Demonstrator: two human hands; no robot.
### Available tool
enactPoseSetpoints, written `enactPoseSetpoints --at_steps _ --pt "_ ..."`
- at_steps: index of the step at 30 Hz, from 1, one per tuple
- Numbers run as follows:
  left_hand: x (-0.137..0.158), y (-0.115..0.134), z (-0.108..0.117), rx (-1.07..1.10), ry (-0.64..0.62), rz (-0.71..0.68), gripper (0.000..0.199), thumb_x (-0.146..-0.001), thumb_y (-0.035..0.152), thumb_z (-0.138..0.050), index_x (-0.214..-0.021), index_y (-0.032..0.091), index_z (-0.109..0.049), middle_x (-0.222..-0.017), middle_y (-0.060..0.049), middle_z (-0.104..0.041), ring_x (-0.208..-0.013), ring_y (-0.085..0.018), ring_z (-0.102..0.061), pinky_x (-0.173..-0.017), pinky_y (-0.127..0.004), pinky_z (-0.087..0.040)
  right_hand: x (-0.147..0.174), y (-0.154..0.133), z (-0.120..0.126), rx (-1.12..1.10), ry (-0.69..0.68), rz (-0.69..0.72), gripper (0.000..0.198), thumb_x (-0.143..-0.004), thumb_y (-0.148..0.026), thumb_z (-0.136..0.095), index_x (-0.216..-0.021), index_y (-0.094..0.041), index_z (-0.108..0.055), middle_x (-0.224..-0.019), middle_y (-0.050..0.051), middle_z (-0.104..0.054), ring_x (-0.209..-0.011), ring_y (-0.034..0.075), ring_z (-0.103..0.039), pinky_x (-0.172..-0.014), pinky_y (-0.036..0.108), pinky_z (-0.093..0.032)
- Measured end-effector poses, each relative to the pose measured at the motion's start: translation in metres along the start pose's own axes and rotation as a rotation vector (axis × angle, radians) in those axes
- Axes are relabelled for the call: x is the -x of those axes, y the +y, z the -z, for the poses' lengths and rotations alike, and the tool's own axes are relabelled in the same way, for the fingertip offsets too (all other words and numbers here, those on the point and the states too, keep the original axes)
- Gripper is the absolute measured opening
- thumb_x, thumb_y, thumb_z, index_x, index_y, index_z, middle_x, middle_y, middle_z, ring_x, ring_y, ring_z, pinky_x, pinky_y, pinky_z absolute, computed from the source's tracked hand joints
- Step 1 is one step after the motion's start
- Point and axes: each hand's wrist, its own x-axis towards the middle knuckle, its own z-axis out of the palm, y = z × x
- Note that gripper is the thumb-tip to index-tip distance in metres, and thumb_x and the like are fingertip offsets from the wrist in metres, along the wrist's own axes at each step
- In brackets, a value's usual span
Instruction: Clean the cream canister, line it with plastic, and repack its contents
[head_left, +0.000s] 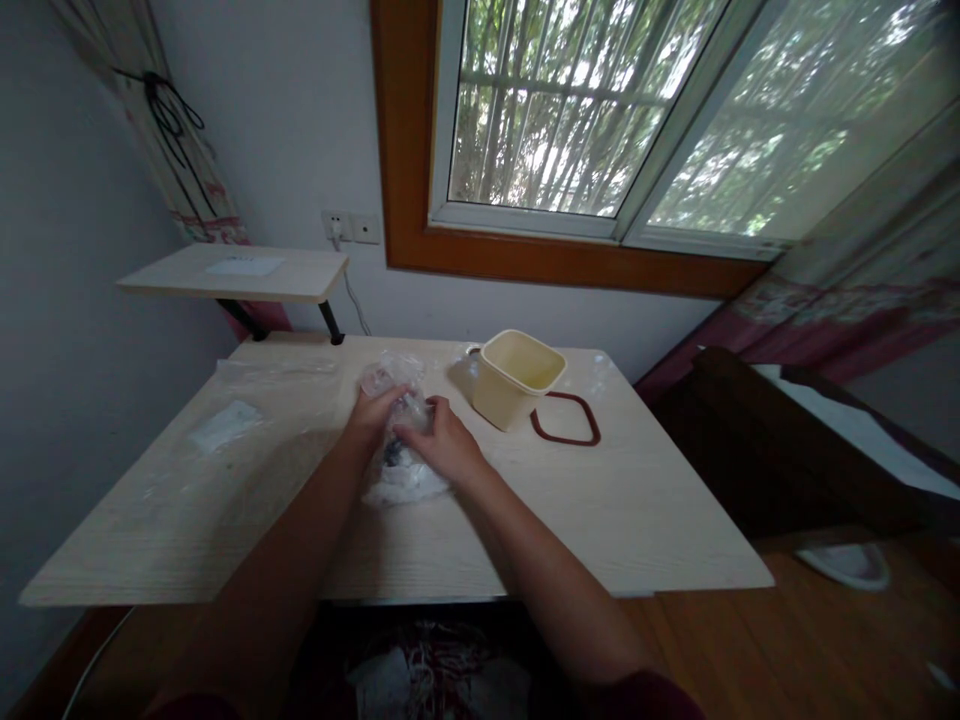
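Note:
A crumpled clear plastic bag (409, 485) lies on the table in front of me, with something dark inside that I cannot make out. My left hand (375, 412) is closed on the bag's left side. From the right, my right hand (444, 440) grips the same bag, its thumb and fingers bent around the plastic. Beyond my right hand stands a cream-coloured plastic bin (504, 395), its open top facing up. A reddish-brown rounded square ring (568, 441) rests flat to the right of the bin.
On the left of the table (660, 530) lies a large clear plastic sheet or bag (277, 375) with a white patch. A raised shelf (300, 275) holding a paper (246, 266) stands at the back left. Behind are a wall socket (337, 225) and a window.

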Motion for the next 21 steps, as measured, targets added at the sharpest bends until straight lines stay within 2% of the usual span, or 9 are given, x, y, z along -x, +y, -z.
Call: enactPoseSetpoints --at_steps 3,8,15,21 --pt "0.003 0.002 -0.003 0.046 0.042 0.031 0.046 -0.057 0.019 -0.087 -0.097 0.016 -0.063 -0.081 -0.002 -0.072 -0.07 -0.016 -0.068 -0.069 -0.028 -0.054 0.005 -0.001 0.001 0.143 -0.136 -0.061 0.088 -0.072 -0.072 -0.074 -0.136 -0.016 -0.048 -0.111 0.018 -0.07 -0.097 0.033 -0.069 -0.076 0.037 -0.048" --pt "0.003 0.004 -0.005 0.159 -0.01 0.025 0.048 -0.06 0.022 -0.088 -0.098 0.017 -0.059 -0.078 0.001 -0.069 -0.066 -0.013 -0.066 -0.068 -0.026 -0.054 0.006 0.002 0.001 0.254 -0.274 -0.021 0.06 -0.078 -0.059 -0.073 -0.118 -0.017 -0.057 -0.106 0.017 -0.074 -0.09 0.031 -0.07 -0.067 0.031 -0.043" --pt "-0.019 0.015 0.003 0.206 0.119 -0.078 0.04 -0.073 0.017 -0.081 -0.106 0.021 -0.059 -0.078 0.004 -0.064 -0.063 -0.01 -0.063 -0.065 -0.024 -0.053 0.004 0.011 0.013 0.147 -0.39 0.022 0.05 -0.075 -0.046 -0.078 -0.114 -0.02 -0.06 -0.098 0.009 -0.074 -0.081 0.024 -0.066 -0.065 0.028 -0.041" --pt "-0.036 0.025 0.023 0.168 0.063 -0.111 0.026 -0.079 0.024 -0.077 -0.102 0.018 -0.067 -0.076 0.0 -0.064 -0.064 -0.01 -0.062 -0.063 -0.022 -0.05 0.001 0.023 0.02 0.045 -0.471 0.14 0.036 -0.079 -0.038 -0.073 -0.11 -0.022 -0.064 -0.093 0.002 -0.072 -0.081 0.02 -0.065 -0.067 0.026 -0.044"
